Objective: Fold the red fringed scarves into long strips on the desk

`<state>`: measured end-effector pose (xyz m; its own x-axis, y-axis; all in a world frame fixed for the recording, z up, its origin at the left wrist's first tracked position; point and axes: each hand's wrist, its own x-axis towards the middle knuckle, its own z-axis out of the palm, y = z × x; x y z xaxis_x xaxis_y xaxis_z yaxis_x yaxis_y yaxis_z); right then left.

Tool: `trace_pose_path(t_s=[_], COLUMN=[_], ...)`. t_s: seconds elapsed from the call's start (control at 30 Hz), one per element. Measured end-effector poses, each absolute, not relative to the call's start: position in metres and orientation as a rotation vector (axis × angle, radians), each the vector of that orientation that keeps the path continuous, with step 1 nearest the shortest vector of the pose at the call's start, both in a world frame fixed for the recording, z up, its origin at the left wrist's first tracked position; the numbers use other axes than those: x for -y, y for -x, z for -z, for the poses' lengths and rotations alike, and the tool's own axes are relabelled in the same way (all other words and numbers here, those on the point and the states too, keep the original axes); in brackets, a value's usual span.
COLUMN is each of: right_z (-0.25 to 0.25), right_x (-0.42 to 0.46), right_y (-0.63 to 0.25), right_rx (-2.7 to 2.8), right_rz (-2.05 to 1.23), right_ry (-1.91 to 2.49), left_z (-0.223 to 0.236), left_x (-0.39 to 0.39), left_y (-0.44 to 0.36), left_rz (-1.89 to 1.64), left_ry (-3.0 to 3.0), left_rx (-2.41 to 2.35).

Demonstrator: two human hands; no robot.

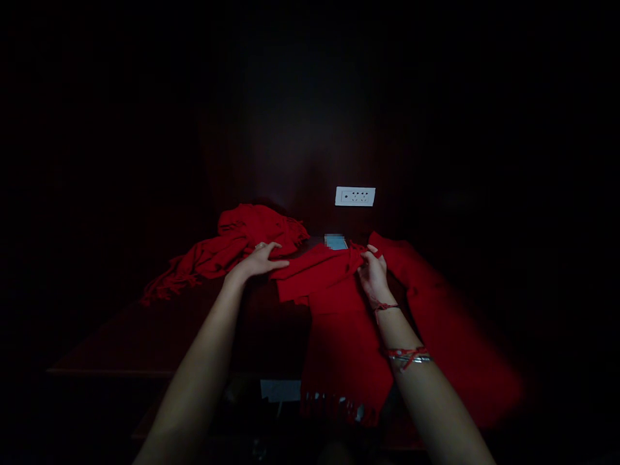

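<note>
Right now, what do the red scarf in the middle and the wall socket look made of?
Red scarf: soft, matte cloth, perhaps wool, judging by its folds and fringed end.
Wall socket: smooth white, probably plastic, from its even, flat face.

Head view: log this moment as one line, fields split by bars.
right hand: gripping scarf | left hand: open at scarf's left end, contact unclear | bunched scarf: beyond left hand | socket: farther back
</note>
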<state>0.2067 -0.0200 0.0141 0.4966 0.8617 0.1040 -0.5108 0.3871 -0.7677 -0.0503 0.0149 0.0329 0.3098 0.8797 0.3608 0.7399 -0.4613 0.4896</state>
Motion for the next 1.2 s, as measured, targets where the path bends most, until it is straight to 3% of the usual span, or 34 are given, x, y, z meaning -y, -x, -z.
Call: trace_pose_path(t_s=[0.1,0.3,0.47,0.63,0.87,1.0,1.2], right_z=[-0.014,-0.018,-0.021,-0.025,-0.036,-0.035,-0.032], right_x=[0.020,0.022,0.023,0.027,0.043,0.041,0.033], right_y=[-0.208,-0.217,-0.228,-0.240,-0.250,-0.254,-0.254], right_rx=[0.502,0.426,0.418,0.436,0.696,0.633,0.498], right_rz=[-0.889,-0.829,-0.891,-0.890,-0.938,-0.895,-0.819], right_ry=[0.740,0.651,0.530,0.467,0.293,0.298,0.368], left_z=[-0.031,-0.023,-0.013,-0.028,-0.073,-0.054,-0.023], left_x=[-0.009,-0.024,-0.026,-0.035,-0.070,-0.066,-0.043], left_y=[0.045,0.041,0.044,0.047,0.030,0.035,0.048], left_rz=[-0.564,-1.119,-1.182,-1.021,-0.602,-0.328,-0.456], left_ry=[-2.349,-2.191,-1.568,-1.513,-2.044,-1.960,-1.814], left_rx=[-1.441,-1.426,-0.986,-0.914,-0.842,-0.909,-0.871])
